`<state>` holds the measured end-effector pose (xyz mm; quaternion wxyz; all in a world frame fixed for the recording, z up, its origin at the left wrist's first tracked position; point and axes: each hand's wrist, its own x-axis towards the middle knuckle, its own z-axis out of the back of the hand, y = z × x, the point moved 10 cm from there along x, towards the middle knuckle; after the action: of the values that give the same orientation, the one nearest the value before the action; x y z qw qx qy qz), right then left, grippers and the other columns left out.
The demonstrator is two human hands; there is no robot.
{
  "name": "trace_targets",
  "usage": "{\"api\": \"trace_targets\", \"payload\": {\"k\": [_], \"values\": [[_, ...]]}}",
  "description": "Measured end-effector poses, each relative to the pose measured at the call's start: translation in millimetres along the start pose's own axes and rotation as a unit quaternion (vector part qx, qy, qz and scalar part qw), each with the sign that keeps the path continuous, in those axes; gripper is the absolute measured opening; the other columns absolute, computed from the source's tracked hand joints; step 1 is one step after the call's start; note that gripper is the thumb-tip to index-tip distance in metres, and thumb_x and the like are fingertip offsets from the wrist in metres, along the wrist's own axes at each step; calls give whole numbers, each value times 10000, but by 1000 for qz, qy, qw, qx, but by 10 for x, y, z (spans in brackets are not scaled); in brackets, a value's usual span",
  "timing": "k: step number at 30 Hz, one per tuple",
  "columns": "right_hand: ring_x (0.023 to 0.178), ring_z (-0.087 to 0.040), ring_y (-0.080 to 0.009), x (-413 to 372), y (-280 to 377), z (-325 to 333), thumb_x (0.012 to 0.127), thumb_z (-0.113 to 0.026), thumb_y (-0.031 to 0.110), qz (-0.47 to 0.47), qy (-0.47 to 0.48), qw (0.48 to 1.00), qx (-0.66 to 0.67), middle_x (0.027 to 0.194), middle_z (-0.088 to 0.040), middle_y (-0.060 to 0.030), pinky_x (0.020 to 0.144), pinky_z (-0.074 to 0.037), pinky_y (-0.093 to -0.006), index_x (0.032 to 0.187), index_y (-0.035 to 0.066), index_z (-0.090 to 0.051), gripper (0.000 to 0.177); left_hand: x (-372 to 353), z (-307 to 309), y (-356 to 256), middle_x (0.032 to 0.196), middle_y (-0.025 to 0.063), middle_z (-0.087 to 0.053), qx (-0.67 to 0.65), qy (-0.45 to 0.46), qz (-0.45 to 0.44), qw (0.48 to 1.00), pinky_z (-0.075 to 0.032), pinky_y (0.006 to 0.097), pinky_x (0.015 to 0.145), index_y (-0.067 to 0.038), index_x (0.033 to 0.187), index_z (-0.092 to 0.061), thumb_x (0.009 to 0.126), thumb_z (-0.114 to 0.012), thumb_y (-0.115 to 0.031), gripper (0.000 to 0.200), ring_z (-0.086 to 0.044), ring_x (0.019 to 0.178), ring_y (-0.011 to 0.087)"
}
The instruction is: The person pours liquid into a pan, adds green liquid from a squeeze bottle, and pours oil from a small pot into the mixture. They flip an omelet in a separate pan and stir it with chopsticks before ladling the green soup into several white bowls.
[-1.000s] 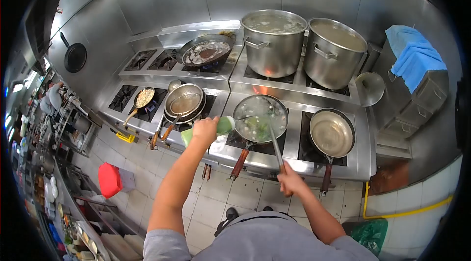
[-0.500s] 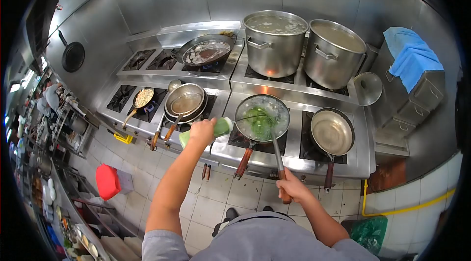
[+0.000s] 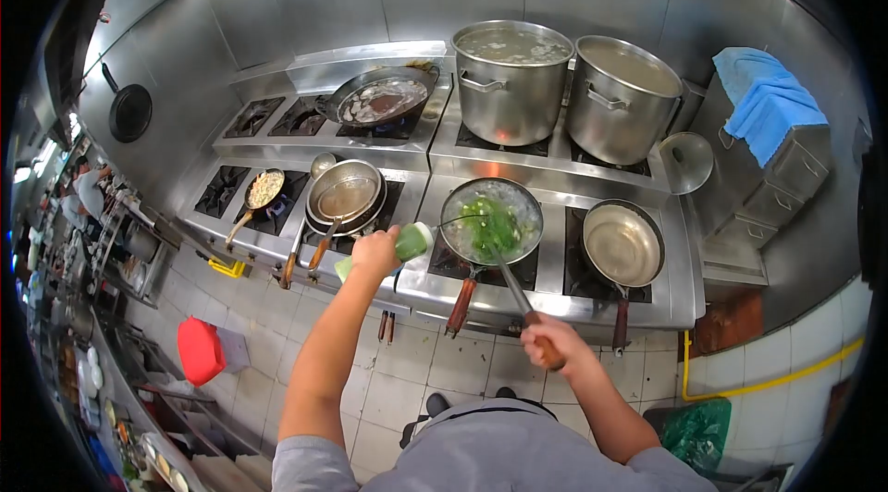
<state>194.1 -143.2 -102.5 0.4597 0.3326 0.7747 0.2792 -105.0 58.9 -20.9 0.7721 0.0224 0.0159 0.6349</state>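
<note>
My left hand [image 3: 375, 254] is closed round a green squeeze bottle [image 3: 413, 241], whose pale end points right at the frying pan. A thin dark streak runs from the bottle's end into the pan [image 3: 456, 260]. In the pan, green pieces [image 3: 492, 225] lie in bubbling pale liquid. My right hand [image 3: 561, 345] grips the wooden handle of a long metal utensil [image 3: 513, 281]. Its far end is down among the green pieces, where its shape is hidden.
Two large pots [image 3: 512, 85] [image 3: 622, 104] stand on the rear burners. An empty-looking pan [image 3: 622, 247] sits at right. Strainers [image 3: 345, 193], a small food pan [image 3: 265, 189] and a wok [image 3: 384, 100] are at left. A red bin lid [image 3: 200, 350] is below; co-workers [image 3: 90, 190] stand far left.
My right hand has moved slightly right and up with the utensil, its handle now more slanted. The green pieces have shifted and spread in the pan. The bottle has tilted slightly.
</note>
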Motion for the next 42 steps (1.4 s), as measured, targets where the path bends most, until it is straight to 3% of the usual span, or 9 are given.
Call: {"api": "trace_targets", "payload": {"k": [4,8,14,20,26,32,38,40,42], "values": [[480,-531,-132,320,54,64,880,-530,93,10,128,948,291,829,-563,-46,390,-438,-292,1181,101,-445,313,-21,-53,-9,944,125,-678,-17,12,-4,1000,-548,436,758,-133,1086,-533,727,-702,-200,402,-684,889,326],[479,-544,-165,97,-6,50,829,-577,74,76,-131,962,-226,771,-540,-54,420,-468,-319,1411,65,-323,635,-39,-28,32,906,128,-678,-24,-29,-11,999,-550,431,750,-128,1061,-525,698,-727,-198,422,-687,857,332],[459,-523,-143,199,64,51,872,-580,102,-22,101,949,299,778,-546,-52,373,-420,-304,1125,125,-434,293,-42,13,-23,910,134,-680,-34,-23,-12,999,-551,428,749,-123,1049,-529,689,-737,-188,421,-686,860,332],[456,-538,-164,101,-3,142,853,-546,76,41,-144,946,-286,779,-536,-53,410,-455,-316,1191,79,-409,364,-11,113,-90,953,126,-678,-33,-23,-7,999,-553,435,756,-125,1079,-525,676,-782,-251,494,-683,886,322],[482,-539,-140,55,151,133,869,-563,87,-10,115,945,306,728,-530,-52,407,-443,-298,1124,110,-430,289,17,160,21,1139,200,-642,-279,-60,16,958,-524,409,859,-97,1363,-427,646,-834,-278,844,-639,1033,355],[493,-575,-179,-19,59,138,827,-559,55,5,-142,937,-320,779,-566,-91,432,-469,-350,1431,58,-277,667,25,305,212,1165,118,-587,-716,-156,13,680,-493,356,894,-31,1328,-405,717,-808,-125,738,-588,1052,218],[450,-482,-118,158,172,171,864,-569,71,-4,97,940,328,774,-544,-49,380,-395,-279,1067,100,-457,233,-28,723,229,1126,100,-576,-788,-201,-20,582,-491,352,884,-56,1289,-402,757,-764,-57,644,-581,1022,210],[500,-532,-155,282,149,177,876,-535,106,26,129,958,254,856,-585,-83,404,-421,-297,1256,78,-432,395,4,755,277,1123,97,-577,-792,-215,-18,571,-488,352,891,-57,1283,-405,750,-774,-57,648,-581,1023,208],[556,-585,-201,240,72,307,864,-527,135,56,-134,943,-299,937,-618,-136,447,-461,-325,1459,45,-255,660,-2,801,300,1123,95,-578,-779,-226,-21,584,-491,355,887,-56,1283,-404,750,-778,-61,651,-581,1021,206]]}}
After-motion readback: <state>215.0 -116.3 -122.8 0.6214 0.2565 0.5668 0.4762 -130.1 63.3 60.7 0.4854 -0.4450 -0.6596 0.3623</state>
